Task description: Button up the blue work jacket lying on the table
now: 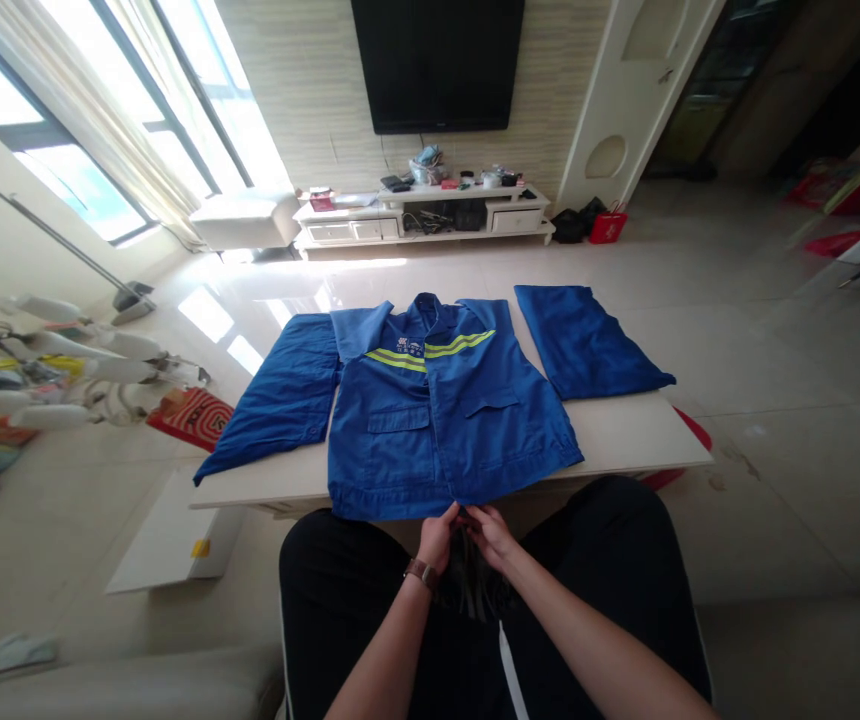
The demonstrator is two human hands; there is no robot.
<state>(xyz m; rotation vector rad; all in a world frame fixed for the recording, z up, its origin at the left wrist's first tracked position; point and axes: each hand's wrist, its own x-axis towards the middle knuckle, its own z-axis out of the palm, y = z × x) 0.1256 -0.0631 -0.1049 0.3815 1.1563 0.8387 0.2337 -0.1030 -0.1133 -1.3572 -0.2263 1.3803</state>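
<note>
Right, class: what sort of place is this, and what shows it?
Probably a home living room: a wall-mounted television, a low white cabinet beneath it, and curtains at the window.

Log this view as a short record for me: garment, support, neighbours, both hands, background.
Garment: blue work jacket, front up, collar pointing away from the wearer of the camera
Markings: yellow-green stripes and white print on the chest
Support: white table
Neighbours: blue cloth piece on the left, another blue piece on the right
Left hand: at the jacket's front hem, brown wristwatch on the wrist
Right hand: beside it, same hem
Grip: too small to tell
Background: television above a white cabinet
</note>
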